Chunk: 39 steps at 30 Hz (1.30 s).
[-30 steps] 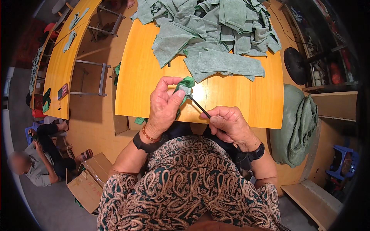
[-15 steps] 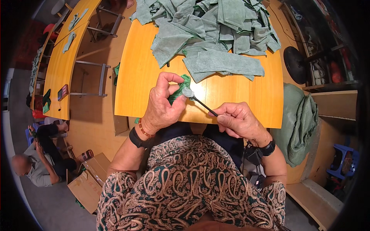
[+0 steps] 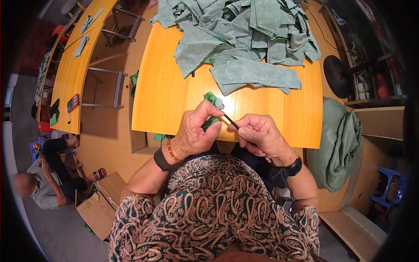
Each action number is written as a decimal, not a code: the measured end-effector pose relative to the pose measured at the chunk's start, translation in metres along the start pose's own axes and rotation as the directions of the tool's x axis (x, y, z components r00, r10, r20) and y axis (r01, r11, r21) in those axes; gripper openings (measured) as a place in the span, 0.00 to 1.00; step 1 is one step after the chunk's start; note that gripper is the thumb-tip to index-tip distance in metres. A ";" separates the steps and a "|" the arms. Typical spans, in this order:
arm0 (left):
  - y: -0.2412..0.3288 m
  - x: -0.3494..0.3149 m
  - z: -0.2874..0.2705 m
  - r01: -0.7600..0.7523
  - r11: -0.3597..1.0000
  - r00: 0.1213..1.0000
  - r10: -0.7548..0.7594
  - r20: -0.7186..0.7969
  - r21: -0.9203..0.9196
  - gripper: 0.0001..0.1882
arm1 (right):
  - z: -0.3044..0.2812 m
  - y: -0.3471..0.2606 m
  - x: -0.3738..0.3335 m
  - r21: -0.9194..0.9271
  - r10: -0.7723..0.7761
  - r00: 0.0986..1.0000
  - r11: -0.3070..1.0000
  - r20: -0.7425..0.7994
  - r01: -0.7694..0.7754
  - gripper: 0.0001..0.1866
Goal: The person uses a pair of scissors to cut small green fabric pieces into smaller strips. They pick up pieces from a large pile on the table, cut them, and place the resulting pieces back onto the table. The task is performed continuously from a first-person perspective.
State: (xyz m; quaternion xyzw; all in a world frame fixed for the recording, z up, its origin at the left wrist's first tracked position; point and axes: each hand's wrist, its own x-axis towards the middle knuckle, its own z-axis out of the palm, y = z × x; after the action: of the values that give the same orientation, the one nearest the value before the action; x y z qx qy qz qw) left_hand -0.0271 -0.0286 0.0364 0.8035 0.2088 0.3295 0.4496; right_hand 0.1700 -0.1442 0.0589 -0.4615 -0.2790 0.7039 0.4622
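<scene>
Near the front edge of the yellow wooden table (image 3: 161, 87), my left hand (image 3: 194, 133) pinches a small crumpled green fabric piece (image 3: 210, 96) with a pale grey-green tip. A thin black stick (image 3: 231, 121) is gripped between the thumb and fingers of my right hand (image 3: 264, 137). The stick's far end meets the fabric by my left thumb and forefinger; whether it goes inside is hidden. Beyond my hands lies a flat grey-green fabric piece (image 3: 257, 76), in front of a large heap of similar fabric pieces (image 3: 233, 28).
A big green fabric bundle (image 3: 334, 144) sits right of the table. At left stand another long table (image 3: 72, 78), an open cardboard box (image 3: 98, 207) and a seated person (image 3: 48, 183). A blue plastic stool (image 3: 387, 187) is at far right, below shelving.
My hands have come closer together. My left hand has moved slightly right and down with the fabric; my right hand has shifted left along with the stick, less of which shows.
</scene>
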 end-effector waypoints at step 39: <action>0.019 0.017 0.025 0.338 0.353 0.828 -0.552 0.098 -0.873 0.32 | 0.029 0.030 0.040 0.006 -0.381 0.907 0.921 -0.179 0.389 0.05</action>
State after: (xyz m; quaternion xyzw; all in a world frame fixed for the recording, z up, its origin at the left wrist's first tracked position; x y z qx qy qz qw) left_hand 0.0034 -0.0428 0.0490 0.3384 0.2733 0.3362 0.8353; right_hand 0.1262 -0.1195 0.0310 -0.4478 -0.3084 0.5614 0.6239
